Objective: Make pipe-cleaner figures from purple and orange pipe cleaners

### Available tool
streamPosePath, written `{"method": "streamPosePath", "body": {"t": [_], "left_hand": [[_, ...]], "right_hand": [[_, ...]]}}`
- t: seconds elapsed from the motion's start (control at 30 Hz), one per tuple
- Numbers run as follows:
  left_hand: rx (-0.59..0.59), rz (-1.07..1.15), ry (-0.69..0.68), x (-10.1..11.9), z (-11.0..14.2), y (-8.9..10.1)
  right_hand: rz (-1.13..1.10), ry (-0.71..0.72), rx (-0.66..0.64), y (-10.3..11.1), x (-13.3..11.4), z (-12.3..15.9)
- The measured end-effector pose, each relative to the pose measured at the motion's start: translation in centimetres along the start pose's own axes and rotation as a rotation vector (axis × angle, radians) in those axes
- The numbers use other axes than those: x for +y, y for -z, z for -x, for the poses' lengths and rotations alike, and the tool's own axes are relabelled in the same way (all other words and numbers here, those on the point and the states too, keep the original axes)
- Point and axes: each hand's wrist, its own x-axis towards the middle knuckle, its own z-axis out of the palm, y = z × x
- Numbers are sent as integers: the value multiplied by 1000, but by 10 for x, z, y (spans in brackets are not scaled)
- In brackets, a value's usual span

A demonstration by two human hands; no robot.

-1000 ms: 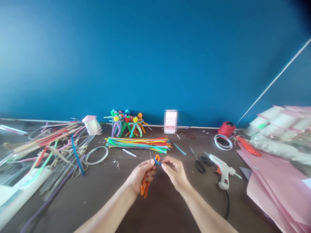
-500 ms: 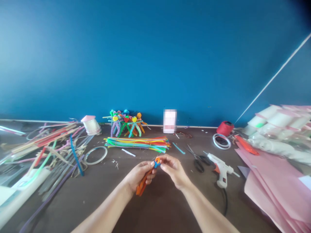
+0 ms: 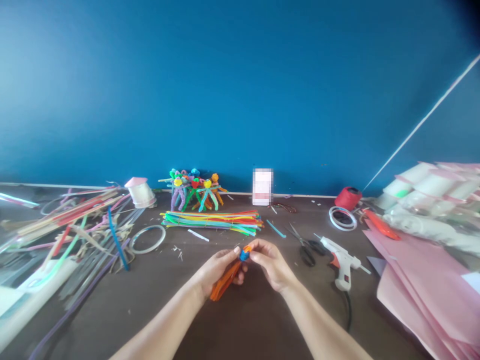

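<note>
Between my hands is an orange pipe cleaner figure point(image 3: 226, 281) with a blue pipe cleaner point(image 3: 244, 255) wound around its upper end. My left hand point(image 3: 217, 270) is closed round the orange strands, thumb near the blue winding. Pinched at the top, my right hand point(image 3: 270, 262) has its thumb and forefinger on the blue winding and the small orange loop. Beyond them a tied bundle of multicoloured pipe cleaners point(image 3: 212, 221) lies on the table. Behind that stand several finished pipe cleaner figures point(image 3: 195, 190) with round heads.
Scissors point(image 3: 304, 246) and a white glue gun point(image 3: 342, 260) lie to the right, beside pink sheets point(image 3: 416, 290) and a red thread spool point(image 3: 348, 199). Loose pipe cleaners and strips point(image 3: 90, 225), a white ring point(image 3: 147, 240) and a small pink-roofed model point(image 3: 140, 192) fill the left.
My hands have turned the figure slightly, so the orange loop at the top shows less and the blue winding faces me more. My left fingers have shifted a little.
</note>
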Motion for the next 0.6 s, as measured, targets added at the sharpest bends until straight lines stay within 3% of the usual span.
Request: {"method": "streamPosePath", "body": {"t": [0.17, 0.27, 0.43, 0.6], "left_hand": [[239, -156, -264, 5, 3, -6], [199, -258, -354, 8, 4, -6], [98, -333, -361, 3, 0, -4], [149, -247, -342, -2, -1, -6]], "right_hand": [[62, 32, 128, 5, 4, -3], [89, 40, 164, 7, 5, -3], [162, 48, 182, 2, -3, -2], [115, 41, 91, -7, -9, 0]]}}
